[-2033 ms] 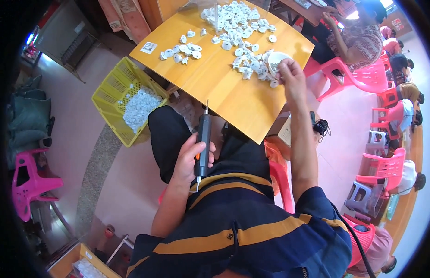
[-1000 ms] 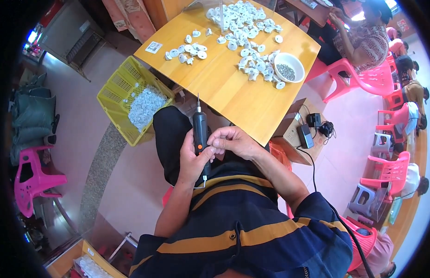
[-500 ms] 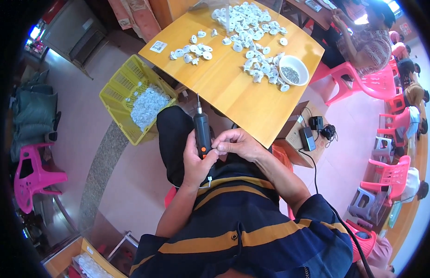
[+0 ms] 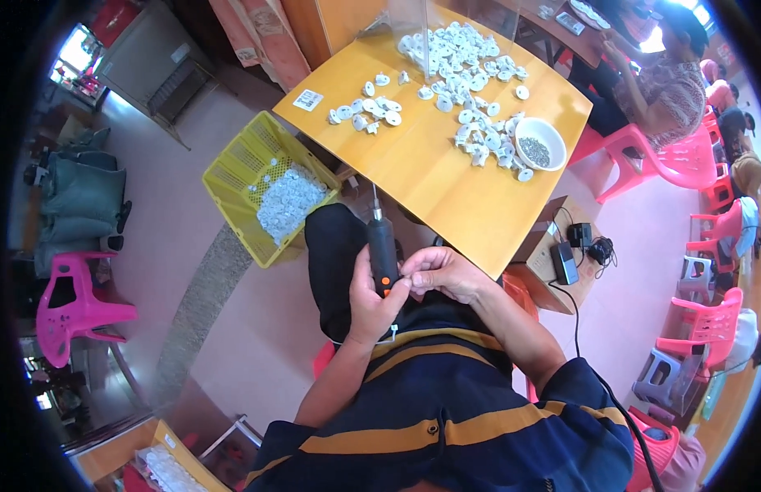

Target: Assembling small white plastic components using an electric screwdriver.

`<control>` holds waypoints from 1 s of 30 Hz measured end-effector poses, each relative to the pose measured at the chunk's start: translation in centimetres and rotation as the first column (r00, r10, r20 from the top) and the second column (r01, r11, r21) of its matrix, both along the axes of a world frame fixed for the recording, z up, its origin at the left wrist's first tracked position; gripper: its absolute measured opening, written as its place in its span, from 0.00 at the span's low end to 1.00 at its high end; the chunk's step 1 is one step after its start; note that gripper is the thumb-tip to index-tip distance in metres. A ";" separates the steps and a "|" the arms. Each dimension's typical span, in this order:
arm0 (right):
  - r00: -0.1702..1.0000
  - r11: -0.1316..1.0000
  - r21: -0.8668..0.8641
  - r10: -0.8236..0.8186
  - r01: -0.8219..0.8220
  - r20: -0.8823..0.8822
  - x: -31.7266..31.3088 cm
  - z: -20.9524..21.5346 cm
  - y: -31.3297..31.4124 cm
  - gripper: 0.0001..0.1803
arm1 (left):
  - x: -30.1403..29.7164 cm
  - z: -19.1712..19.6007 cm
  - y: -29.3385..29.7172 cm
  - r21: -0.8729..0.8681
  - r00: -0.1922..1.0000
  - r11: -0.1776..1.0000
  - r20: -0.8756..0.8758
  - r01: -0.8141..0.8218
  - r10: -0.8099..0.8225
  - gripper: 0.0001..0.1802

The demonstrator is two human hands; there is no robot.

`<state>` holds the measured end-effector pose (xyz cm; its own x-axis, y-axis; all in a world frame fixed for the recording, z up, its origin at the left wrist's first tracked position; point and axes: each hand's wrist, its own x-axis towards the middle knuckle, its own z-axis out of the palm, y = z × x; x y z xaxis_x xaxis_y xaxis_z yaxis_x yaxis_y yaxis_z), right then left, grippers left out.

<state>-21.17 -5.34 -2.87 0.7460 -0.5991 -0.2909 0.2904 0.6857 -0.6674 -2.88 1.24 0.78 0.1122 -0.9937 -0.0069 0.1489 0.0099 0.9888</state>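
Above my lap, my left hand [image 4: 373, 297] is wrapped round a black electric screwdriver [image 4: 382, 246] with orange buttons. Its bit points away from me, towards the near edge of the wooden table [image 4: 397, 172]. My right hand [image 4: 442, 274] is closed in a pinch beside the screwdriver, its fingertips at my left thumb. Whatever lies between those fingertips is too small or hidden to name. On the table lie a small group of white round plastic parts [image 4: 369, 111] and a larger heap of the same parts [image 4: 470, 78]. A white bowl [image 4: 558, 131] of small metal screws stands at the right edge.
Left of my knee stands a yellow plastic crate [image 4: 233, 176] part-filled with pale pieces. A cardboard box [image 4: 552, 283] carrying a black power adapter [image 4: 564, 261] and coiled cable is to the right. Another person [image 4: 667, 102] sits beyond, near pink chairs [image 4: 663, 160].
The whole view has shifted, so the surroundings appear further right and slightly lower. My hands keep nearly the same hold and pinch.
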 end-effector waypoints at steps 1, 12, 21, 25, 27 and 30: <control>1.000 1.000 -0.007 0.002 -0.002 0.009 -0.1 0.0 -0.1 0.10 | 0.1 -0.2 0.0 -0.007 1.000 1.000 0.009 -0.002 0.002 0.37; 0.957 0.951 -0.118 -0.289 0.286 -0.004 -0.9 1.7 -1.2 0.06 | -0.1 1.0 -0.1 0.043 0.978 0.987 -0.146 0.157 -0.149 0.34; 0.967 0.957 -0.148 -0.254 0.250 -0.003 -0.3 1.8 -1.0 0.07 | -0.2 0.2 0.2 0.031 0.976 0.982 -0.123 0.185 -0.180 0.36; 0.964 0.951 -0.191 -0.259 0.244 -0.057 -0.1 2.0 -0.7 0.10 | 0.1 0.3 0.3 0.057 0.973 0.983 -0.167 0.174 -0.163 0.36; 0.949 0.934 -0.209 -0.309 0.291 -0.056 -0.1 1.8 -0.6 0.09 | 0.1 0.7 0.4 0.064 0.975 0.985 -0.165 0.160 -0.148 0.36; 0.932 0.910 -0.248 -0.357 0.332 -0.062 -0.6 1.4 -0.6 0.06 | 0.0 -0.3 0.7 0.027 0.973 0.978 -0.112 0.208 -0.203 0.37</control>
